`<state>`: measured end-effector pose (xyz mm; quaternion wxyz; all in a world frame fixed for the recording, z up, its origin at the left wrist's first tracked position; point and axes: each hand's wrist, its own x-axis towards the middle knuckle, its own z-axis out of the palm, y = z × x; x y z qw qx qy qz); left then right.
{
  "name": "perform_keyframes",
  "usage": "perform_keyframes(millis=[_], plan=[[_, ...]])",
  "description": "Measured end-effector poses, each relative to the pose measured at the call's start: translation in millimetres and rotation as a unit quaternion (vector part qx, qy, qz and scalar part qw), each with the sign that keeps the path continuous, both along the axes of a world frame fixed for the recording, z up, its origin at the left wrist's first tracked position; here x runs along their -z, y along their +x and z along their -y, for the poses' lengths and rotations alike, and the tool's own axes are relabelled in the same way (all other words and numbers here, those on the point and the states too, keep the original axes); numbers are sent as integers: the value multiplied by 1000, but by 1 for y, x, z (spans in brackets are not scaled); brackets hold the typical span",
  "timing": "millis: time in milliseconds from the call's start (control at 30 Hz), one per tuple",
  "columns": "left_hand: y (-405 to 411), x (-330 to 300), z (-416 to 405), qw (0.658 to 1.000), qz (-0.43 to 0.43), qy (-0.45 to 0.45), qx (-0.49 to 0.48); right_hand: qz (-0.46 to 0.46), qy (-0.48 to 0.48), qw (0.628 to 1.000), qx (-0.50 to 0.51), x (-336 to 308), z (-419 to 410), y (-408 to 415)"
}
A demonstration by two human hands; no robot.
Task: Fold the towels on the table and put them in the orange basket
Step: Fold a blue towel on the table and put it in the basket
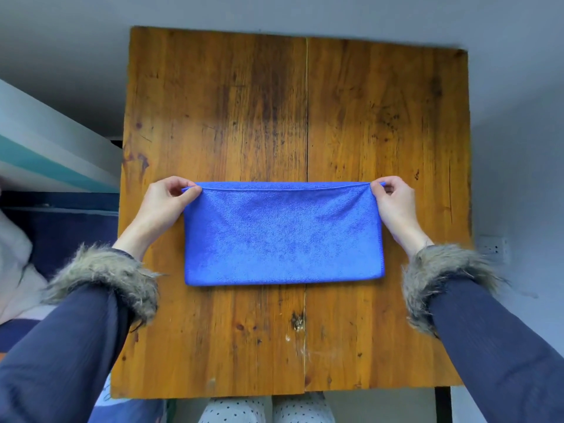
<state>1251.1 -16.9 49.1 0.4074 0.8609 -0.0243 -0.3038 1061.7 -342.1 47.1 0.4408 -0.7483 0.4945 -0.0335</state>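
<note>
A blue towel lies folded in half as a wide rectangle on the wooden table, its folded edge toward me. My left hand pinches the far left corner between thumb and fingers. My right hand pinches the far right corner the same way. The far edge between the two hands is pulled straight. No orange basket is in view.
The table's far half and near strip are bare wood, with a seam down the middle. A bed or couch with bedding stands to the left. A wall socket sits to the right. My knees show below the table's near edge.
</note>
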Motion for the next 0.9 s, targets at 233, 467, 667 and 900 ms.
perform_keyframes(millis=[233, 467, 667, 900], plan=[[-5, -7, 1, 996, 76, -35, -7, 25, -68, 997, 28, 2, -13, 0], [-1, -6, 3, 994, 68, -81, -13, 48, -81, 995, 19, 1, -11, -1], [7, 11, 15, 997, 58, -39, -35, 36, -71, 997, 20, 9, -5, 12], [11, 24, 13, 998, 58, -17, -34, 9, -82, 996, 30, 20, -7, 14]])
